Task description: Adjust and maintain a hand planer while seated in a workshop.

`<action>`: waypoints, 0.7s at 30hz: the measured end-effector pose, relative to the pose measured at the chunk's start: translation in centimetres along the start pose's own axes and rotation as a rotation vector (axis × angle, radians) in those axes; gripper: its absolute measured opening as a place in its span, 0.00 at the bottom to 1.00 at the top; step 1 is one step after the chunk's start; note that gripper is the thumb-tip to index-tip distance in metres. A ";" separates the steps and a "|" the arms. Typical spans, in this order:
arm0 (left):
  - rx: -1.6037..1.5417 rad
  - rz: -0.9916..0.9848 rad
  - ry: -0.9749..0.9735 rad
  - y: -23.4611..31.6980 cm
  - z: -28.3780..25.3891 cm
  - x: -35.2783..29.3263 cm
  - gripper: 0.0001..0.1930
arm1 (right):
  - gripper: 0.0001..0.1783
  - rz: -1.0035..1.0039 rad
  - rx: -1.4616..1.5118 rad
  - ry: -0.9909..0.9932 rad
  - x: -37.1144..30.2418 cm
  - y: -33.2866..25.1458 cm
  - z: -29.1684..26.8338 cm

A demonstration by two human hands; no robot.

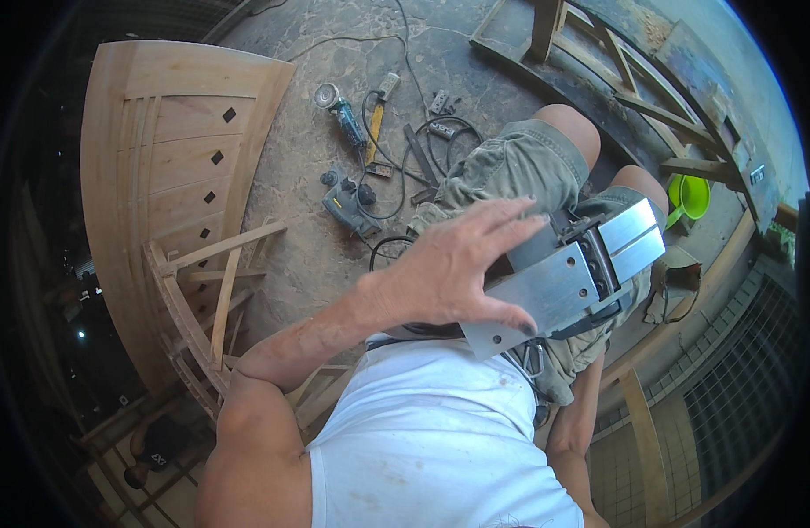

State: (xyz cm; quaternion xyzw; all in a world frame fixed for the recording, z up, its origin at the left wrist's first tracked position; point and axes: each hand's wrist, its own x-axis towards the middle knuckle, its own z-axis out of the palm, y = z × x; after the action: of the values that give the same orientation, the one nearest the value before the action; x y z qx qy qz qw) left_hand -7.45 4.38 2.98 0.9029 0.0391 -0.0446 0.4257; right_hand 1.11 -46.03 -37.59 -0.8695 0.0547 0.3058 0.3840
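An electric planer [559,286] lies upside down on my lap, its bright metal sole plates facing up. My left hand [453,264] rests flat across the nearer sole plate. Its fingers are spread and point to the right, and the thumb sits at the plate's near edge. My right forearm [581,414] comes up from the lower right and goes under the planer. The right hand itself is hidden beneath the tool. My knees in khaki shorts [510,163] are just beyond the planer.
A curved wooden door panel [176,150] and a slatted wooden frame [211,290] lie on the left. An angle grinder [339,110], another power tool [348,207] and cables lie on the concrete floor ahead. A green bucket [691,194] and a wooden frame [616,79] are at the right.
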 end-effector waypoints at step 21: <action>-0.017 -1.173 0.119 -53.5 23.9 -6.3 0.33 | 0.25 0.217 0.275 0.087 -4.8 -25.8 -7.3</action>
State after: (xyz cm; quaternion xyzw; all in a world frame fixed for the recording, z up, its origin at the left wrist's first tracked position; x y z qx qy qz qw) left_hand -20.61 19.66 -52.43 0.7282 0.5560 -0.2215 0.3341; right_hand 9.34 -33.72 -14.72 -0.8102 0.2061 0.2974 0.4612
